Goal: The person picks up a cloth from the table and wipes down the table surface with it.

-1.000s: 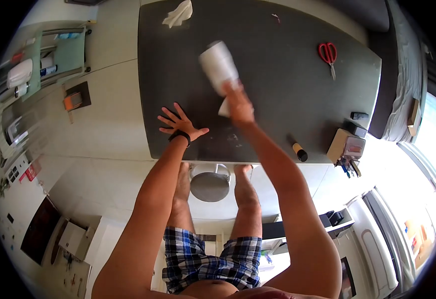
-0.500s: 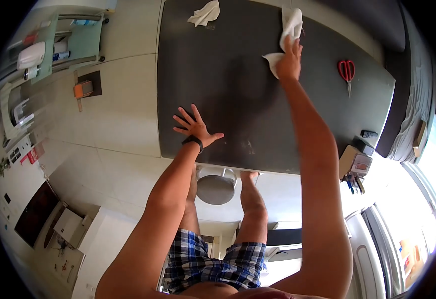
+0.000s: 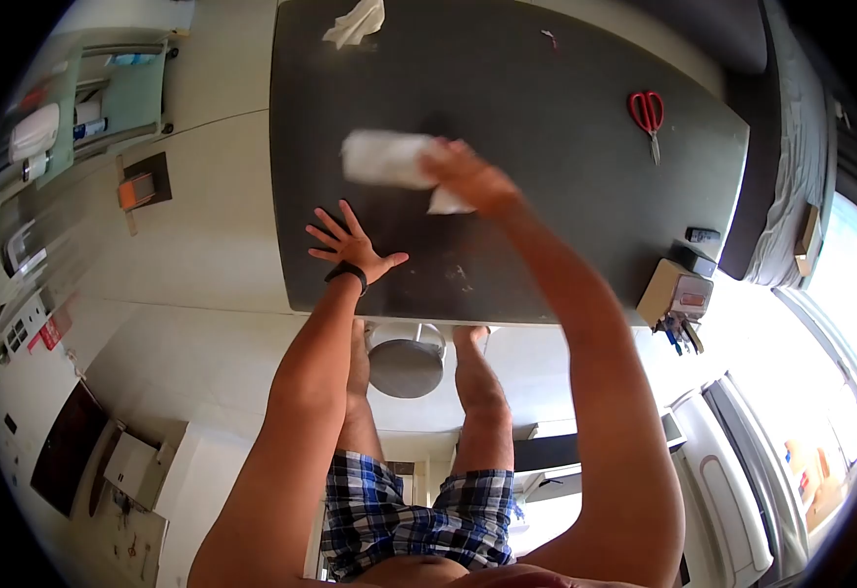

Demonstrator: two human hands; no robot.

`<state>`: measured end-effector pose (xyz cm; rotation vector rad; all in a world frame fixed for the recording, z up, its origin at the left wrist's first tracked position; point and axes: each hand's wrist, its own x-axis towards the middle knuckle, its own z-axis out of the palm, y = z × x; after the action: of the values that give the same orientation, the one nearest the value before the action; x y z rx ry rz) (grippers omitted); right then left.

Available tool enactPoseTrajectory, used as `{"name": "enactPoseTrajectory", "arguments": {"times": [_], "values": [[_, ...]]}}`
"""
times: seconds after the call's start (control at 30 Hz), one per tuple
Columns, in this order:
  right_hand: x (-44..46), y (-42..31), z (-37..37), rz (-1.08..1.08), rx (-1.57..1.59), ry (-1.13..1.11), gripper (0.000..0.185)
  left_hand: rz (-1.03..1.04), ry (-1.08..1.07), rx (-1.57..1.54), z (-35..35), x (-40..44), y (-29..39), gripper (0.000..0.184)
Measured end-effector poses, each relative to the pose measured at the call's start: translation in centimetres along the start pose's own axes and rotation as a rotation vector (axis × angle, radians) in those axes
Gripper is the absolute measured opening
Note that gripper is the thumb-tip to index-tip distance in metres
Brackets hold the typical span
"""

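My right hand (image 3: pixel 463 171) grips a white cloth (image 3: pixel 387 159) over the middle of the dark table (image 3: pixel 536 255). The cloth is blurred by motion, and a loose corner hangs below the fingers. Flat on the table near its left front, my left hand (image 3: pixel 355 243) has its fingers spread and holds nothing; a black band circles the wrist. A crumpled white piece of cloth or tissue (image 3: pixel 355 24) lies at the far left. Red-handled scissors (image 3: pixel 647 120) rest on the right side. Pale smudges mark the tabletop near the front edge.
A small reddish scrap (image 3: pixel 549 39) lies near the table's far edge. At the front right corner stand a holder with pens and tools (image 3: pixel 681 306) and a small dark box (image 3: pixel 693 259). A round stool (image 3: pixel 407 368) is below the front edge.
My right hand has swept the white cloth left and nearer, from the far edge to the table's middle. The reddish scrap now shows fully. My left hand stays planted; the view has shifted slightly.
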<state>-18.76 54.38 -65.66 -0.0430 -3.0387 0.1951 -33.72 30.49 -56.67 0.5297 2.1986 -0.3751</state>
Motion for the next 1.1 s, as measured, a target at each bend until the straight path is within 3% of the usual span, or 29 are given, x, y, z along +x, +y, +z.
{"name": "enactPoseTrajectory", "arguments": {"times": [0.03, 0.07, 0.1, 0.13, 0.2, 0.23, 0.27, 0.33, 0.37, 0.43, 0.53, 0.63, 0.7, 0.77, 0.83, 0.87, 0.9, 0.93, 0.97, 1.1], "values": [[-2.8, 3.0, 0.6, 0.085, -0.221, 0.057, 0.071, 0.007, 0.019, -0.032, 0.2, 0.0, 0.0, 0.171], [-4.7, 6.3, -2.6, 0.244, -0.202, -0.238, 0.072, 0.006, 0.021, -0.029, 0.3, 0.0, 0.1, 0.173], [-7.3, 9.0, -3.0, 0.428, -0.213, -0.100, 0.071, 0.010, 0.021, -0.028, 0.4, 0.0, 0.3, 0.173], [-7.1, 9.5, -6.7, 0.903, 0.351, 0.098, 0.070, 0.010, 0.029, -0.032, 0.6, 0.0, 0.3, 0.173], [-8.8, 9.8, -8.0, 1.303, 0.540, 0.275, 0.069, 0.013, 0.032, -0.029, 0.9, 0.1, 0.1, 0.173], [-10.5, 9.6, -5.5, 1.232, 0.142, 0.231, 0.068, 0.023, 0.036, -0.032, 0.9, 0.1, 0.0, 0.173], [-8.7, 7.8, -6.0, 1.317, 0.228, 0.340, 0.067, 0.032, 0.042, -0.035, 1.0, 0.1, 0.0, 0.174], [-7.3, 3.5, -1.4, 1.190, 0.171, 0.374, 0.064, 0.025, 0.043, -0.027, 1.0, 0.0, 0.2, 0.173], [-4.8, -0.8, -2.6, 1.142, 0.251, 0.412, 0.062, 0.018, 0.046, -0.021, 0.9, 0.0, 0.2, 0.173], [-1.1, -9.6, -3.2, 1.013, 0.259, 0.189, 0.063, 0.004, 0.043, -0.013, 0.7, -0.2, 0.5, 0.172], [-1.6, -18.6, -1.9, 0.581, 0.429, 0.030, 0.064, -0.028, 0.105, 0.046, 3.6, 2.0, -0.4, 0.171], [-3.8, -16.0, -3.5, 0.381, 0.481, -0.032, 0.064, -0.031, 0.186, 0.098, 3.8, 1.9, -0.7, 0.172], [-6.8, -10.1, -2.3, 0.037, 0.079, -0.106, 0.066, -0.009, 0.112, 0.001, 1.4, 0.1, 0.4, 0.174], [-10.9, -3.0, 0.2, -0.102, -0.367, -0.022, 0.069, 0.042, 0.099, -0.041, 1.9, 0.6, -0.3, 0.174], [-14.1, 3.8, -2.2, 0.227, -0.891, -0.316, 0.072, 0.045, 0.082, -0.049, 1.9, 0.7, -0.2, 0.174], [-14.0, 6.0, -5.3, 0.516, -0.870, -0.604, 0.072, 0.048, 0.084, -0.053, 1.8, 0.7, -0.1, 0.174], [-16.9, 9.5, -5.6, 0.806, -0.374, -0.374, 0.072, 0.045, 0.080, -0.046, 1.7, 0.6, 0.0, 0.174], [-17.8, 10.0, -6.5, 1.361, 0.244, 0.221, 0.071, 0.043, 0.073, -0.035, 1.6, 0.5, -0.1, 0.174], [-18.1, 9.2, -6.4, 1.500, 0.143, 0.316, 0.068, 0.046, 0.073, -0.036, 1.6, 0.4, -0.1, 0.174], [-13.5, 1.5, -6.7, 1.433, 0.124, 0.314, 0.071, 0.037, 0.087, -0.019, 1.7, 0.8, -0.2, 0.174]]}}
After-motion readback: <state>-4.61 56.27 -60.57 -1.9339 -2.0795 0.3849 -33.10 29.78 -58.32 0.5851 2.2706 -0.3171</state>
